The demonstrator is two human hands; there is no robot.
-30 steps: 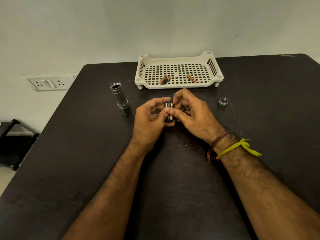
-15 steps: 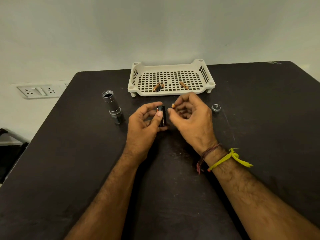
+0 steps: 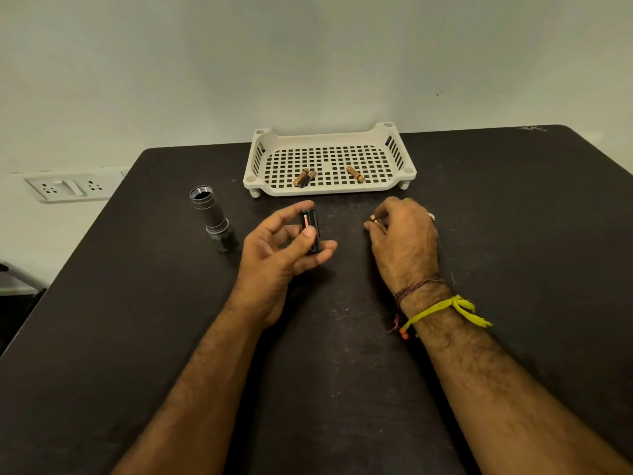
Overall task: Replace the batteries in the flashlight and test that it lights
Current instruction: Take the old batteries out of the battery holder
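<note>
battery holder in the left grip, one cell pinched in the right

nearest the camera, both forearms reach forward over the dark desk (image 3: 513, 207); the right wrist carries a yellow band (image 3: 442, 308) and darker threads beside it.

the left hand (image 3: 274, 255) has its grip closed narrowly on a black battery holder (image 3: 311, 231), thumb across the front and fingers behind, so the holder stands nearly upright with an open slot turned toward the face. that hold looks chosen to keep the slot reachable for loading. a red-and-white mark shows on the side of the holder, too small to read.

to the right of that grip, well apart from it, the right hand (image 3: 404, 238) hovers low over the desk with its grip pinched on a small copper-topped battery (image 3: 376, 221); only the end of the cell shows, so its label cannot be read. i judge the step in hand to be swapping cells in the holder.

left of the left grip, the flashlight body (image 3: 214, 217) stands head down on the desk with its open end up, ready to take the holder back.

beyond both grips sits a cream slotted tray (image 3: 376, 135) with three more batteries (image 3: 305, 178) lying loose in it, two touching and one apart; no writing on them is legible. on the wall off the left of the desk is a switch-and-socket plate (image 3: 65, 190).
</note>
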